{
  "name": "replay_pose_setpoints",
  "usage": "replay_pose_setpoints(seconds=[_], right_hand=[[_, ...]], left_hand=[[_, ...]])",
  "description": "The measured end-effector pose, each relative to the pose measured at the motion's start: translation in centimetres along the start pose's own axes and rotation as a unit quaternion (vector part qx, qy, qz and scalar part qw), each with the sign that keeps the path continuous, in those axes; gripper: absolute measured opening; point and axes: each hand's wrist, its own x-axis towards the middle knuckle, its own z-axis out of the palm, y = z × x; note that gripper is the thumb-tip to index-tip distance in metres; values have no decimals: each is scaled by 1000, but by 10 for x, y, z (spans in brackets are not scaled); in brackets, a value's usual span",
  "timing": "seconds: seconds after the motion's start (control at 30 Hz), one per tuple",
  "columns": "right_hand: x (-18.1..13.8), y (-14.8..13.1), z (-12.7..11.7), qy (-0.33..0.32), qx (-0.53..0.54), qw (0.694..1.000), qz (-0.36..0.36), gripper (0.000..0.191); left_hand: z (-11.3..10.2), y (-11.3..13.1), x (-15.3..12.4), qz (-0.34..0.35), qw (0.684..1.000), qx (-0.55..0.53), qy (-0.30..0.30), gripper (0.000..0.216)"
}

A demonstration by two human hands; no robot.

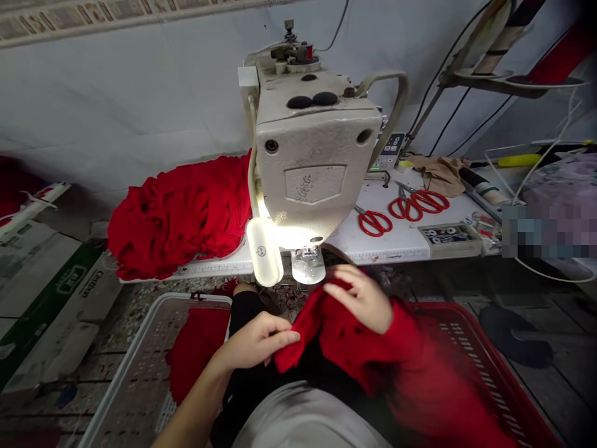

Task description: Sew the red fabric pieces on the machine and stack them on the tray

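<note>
A piece of red fabric (310, 318) stretches between my two hands, over my lap and in front of the sewing machine (317, 162). My left hand (261, 339) pinches its lower left end between thumb and fingers. Farther up and to the right, my right hand (361, 298) is closed on the same cloth, close to the machine's metal sewing plate (308, 267). More red cloth hangs below my right hand and covers that forearm, smeared by motion at the lower right. A lit lamp (264, 252) shines beside the needle area.
Left of the machine a heap of red fabric (181, 214) lies on the white table (392, 239). Red-handled scissors (374, 223) and a bobbin box (448, 239) sit to the right. A white basket (121, 373) and a red basket (489, 367) flank my legs.
</note>
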Motion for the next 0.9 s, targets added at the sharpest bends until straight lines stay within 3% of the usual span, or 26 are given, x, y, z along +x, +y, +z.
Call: replay_pose_setpoints(seconds=[0.03, 0.1, 0.17, 0.3, 0.4, 0.5, 0.67, 0.77, 0.9], right_hand=[[-2, -7, 12, -72, 24, 997, -16, 32], [-8, -19, 30, -203, 63, 976, -49, 32], [-12, -23, 36, -241, 78, 967, -41, 33], [-14, -12, 26, -153, 153, 973, 84, 36], [-13, -10, 17, -106, 205, 965, 126, 33], [-14, -24, 12, -56, 180, 978, 91, 29], [-14, -56, 5, 48, 46, 997, -37, 23], [-8, -61, 1, 87, 30, 994, -52, 21], [6, -51, 0, 100, 94, 991, 2, 20]], left_hand=[[3, 7, 1, 17, 999, 19, -27, 50], [5, 14, 6, 51, 997, 61, -16, 48], [3, 14, 12, 60, 994, 84, 33, 43], [2, -1, 19, 39, 993, 5, 110, 35], [5, -10, 20, 64, 981, -74, 166, 37], [5, -6, 19, 143, 968, -4, 208, 30], [-2, 10, 19, 243, 925, 138, 256, 24], [-6, 16, 24, 227, 927, 108, 278, 23], [-11, 22, 37, 158, 940, 15, 301, 27]])
